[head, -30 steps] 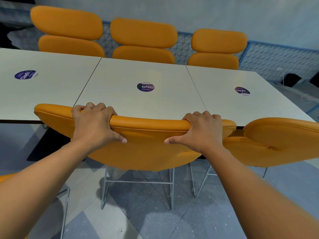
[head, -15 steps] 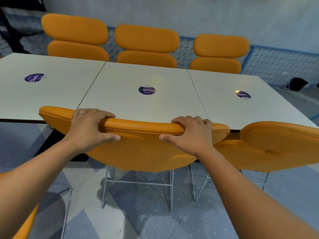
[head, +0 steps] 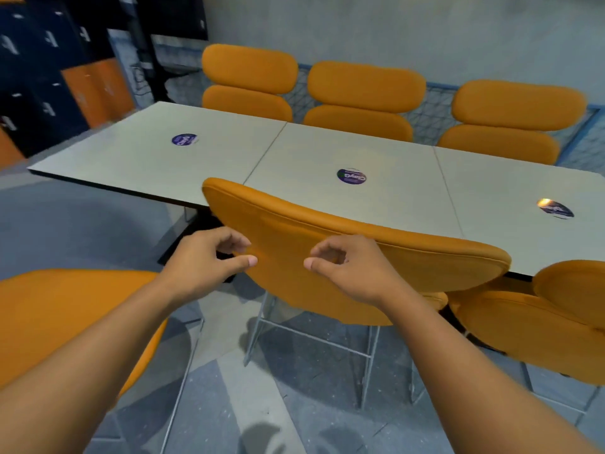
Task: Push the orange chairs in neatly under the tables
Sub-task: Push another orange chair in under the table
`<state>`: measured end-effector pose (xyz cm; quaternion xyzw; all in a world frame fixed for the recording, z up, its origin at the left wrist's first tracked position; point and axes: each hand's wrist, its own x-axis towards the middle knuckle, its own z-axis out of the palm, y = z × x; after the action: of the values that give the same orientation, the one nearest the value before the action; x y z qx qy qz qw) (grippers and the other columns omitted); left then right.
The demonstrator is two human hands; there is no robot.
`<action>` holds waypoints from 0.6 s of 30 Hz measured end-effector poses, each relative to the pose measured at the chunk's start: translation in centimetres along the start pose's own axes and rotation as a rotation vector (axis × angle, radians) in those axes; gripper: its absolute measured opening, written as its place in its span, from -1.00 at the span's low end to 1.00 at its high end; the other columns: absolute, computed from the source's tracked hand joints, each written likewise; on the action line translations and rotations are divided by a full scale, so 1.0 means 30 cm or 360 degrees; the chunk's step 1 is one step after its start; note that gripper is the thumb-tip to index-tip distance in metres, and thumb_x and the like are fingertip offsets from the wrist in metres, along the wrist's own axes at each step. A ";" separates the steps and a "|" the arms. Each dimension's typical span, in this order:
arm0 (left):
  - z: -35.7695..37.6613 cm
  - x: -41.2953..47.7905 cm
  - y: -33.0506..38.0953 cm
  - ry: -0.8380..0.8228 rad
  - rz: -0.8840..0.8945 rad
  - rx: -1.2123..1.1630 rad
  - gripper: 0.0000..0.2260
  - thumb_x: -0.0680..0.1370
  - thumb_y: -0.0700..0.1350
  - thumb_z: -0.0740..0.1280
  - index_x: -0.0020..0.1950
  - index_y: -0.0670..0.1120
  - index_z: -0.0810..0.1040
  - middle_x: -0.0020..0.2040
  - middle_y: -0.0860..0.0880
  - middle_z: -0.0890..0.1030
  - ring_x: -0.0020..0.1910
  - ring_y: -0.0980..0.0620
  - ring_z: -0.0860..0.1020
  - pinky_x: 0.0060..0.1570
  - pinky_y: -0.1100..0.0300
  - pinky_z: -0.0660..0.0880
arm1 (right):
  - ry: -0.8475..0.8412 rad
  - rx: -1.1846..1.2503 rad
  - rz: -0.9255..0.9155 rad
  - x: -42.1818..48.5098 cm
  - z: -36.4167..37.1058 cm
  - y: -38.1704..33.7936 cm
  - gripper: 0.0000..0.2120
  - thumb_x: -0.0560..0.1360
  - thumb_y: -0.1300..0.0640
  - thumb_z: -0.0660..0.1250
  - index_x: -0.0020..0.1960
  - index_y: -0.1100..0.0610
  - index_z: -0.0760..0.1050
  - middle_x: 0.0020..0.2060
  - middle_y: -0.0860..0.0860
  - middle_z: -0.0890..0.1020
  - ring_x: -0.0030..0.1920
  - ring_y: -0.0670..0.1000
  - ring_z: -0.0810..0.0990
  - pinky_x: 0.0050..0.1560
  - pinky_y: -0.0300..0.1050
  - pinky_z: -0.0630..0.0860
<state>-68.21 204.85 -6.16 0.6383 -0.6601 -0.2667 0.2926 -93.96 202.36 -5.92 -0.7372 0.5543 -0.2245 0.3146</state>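
An orange chair (head: pixel 376 257) stands in front of me, its backrest against the near edge of the row of grey tables (head: pixel 311 158). My left hand (head: pixel 203 257) hovers at the backrest's left edge, fingers loosely curled, holding nothing. My right hand (head: pixel 350 267) hangs just in front of the backrest, fingers also curled and free of it. Another orange chair (head: pixel 59 319) sits at my lower left, away from the table. A third orange chair (head: pixel 540 326) is on the right, tucked against the table edge.
Three orange chairs (head: pixel 360 99) with double-cushion backs line the far side of the tables. Round purple stickers (head: pixel 351 176) mark each tabletop. Dark blue and orange lockers (head: pixel 59 77) stand at the back left. A blue mesh fence (head: pixel 435 109) runs behind the far chairs.
Both hands have let go of the chair's backrest and pulled back from its top edge. My view has swung left, showing the left chair and the lockers.
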 end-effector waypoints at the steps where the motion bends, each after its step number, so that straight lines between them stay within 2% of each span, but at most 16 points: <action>1: -0.007 -0.040 -0.022 -0.0012 -0.0044 0.0009 -0.75 0.44 0.09 0.46 0.08 0.09 0.58 0.06 0.18 0.60 0.11 0.18 0.53 0.10 0.15 0.44 | -0.0079 -0.0032 0.0006 -0.008 0.034 -0.009 -0.78 0.50 -0.16 0.45 0.04 -0.06 0.67 -0.04 -0.20 0.68 -0.05 -0.24 0.56 -0.07 -0.22 0.42; 8: -0.066 -0.411 -0.182 0.0005 -0.0266 -0.0076 -0.75 0.45 0.03 0.48 0.07 -0.01 0.58 0.05 0.10 0.60 0.08 0.18 0.53 0.04 0.26 0.45 | -0.0471 -0.0092 0.0053 -0.138 0.350 -0.089 -0.73 0.47 -0.20 0.47 0.04 -0.04 0.67 0.04 -0.11 0.69 0.13 -0.08 0.59 0.07 -0.12 0.50; 12: -0.118 -0.640 -0.289 0.0045 -0.0368 -0.0110 -0.75 0.43 0.01 0.50 0.05 -0.04 0.60 0.02 0.07 0.63 0.02 0.26 0.53 -0.12 0.50 0.40 | -0.0621 -0.0060 0.0024 -0.267 0.498 -0.170 -0.65 0.50 -0.18 0.45 0.15 0.03 0.64 0.14 -0.04 0.65 0.19 -0.02 0.56 0.06 -0.13 0.43; 14: -0.155 -0.778 -0.340 0.0091 -0.0406 -0.0127 -0.76 0.42 0.00 0.51 0.02 -0.03 0.61 -0.01 0.08 0.63 0.00 0.25 0.54 -0.13 0.48 0.41 | -0.0688 -0.0056 0.0017 -0.352 0.571 -0.230 -0.62 0.51 -0.16 0.45 0.19 0.07 0.63 0.17 -0.03 0.63 0.18 -0.02 0.55 0.06 -0.14 0.43; 18: -0.225 -1.020 -0.426 0.0136 -0.0481 -0.0138 -0.77 0.40 0.03 0.52 0.00 0.02 0.60 -0.02 0.13 0.63 0.02 0.19 0.57 -0.02 0.30 0.47 | -0.0739 -0.0113 -0.0035 -0.502 0.697 -0.323 -0.64 0.49 -0.19 0.46 0.14 0.03 0.63 0.11 -0.04 0.66 0.16 -0.03 0.57 0.09 -0.12 0.49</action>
<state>-54.11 235.02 -12.20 0.7280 -0.5313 -0.3084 0.3042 -77.49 223.11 -13.40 -0.7856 0.4666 -0.0326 0.4050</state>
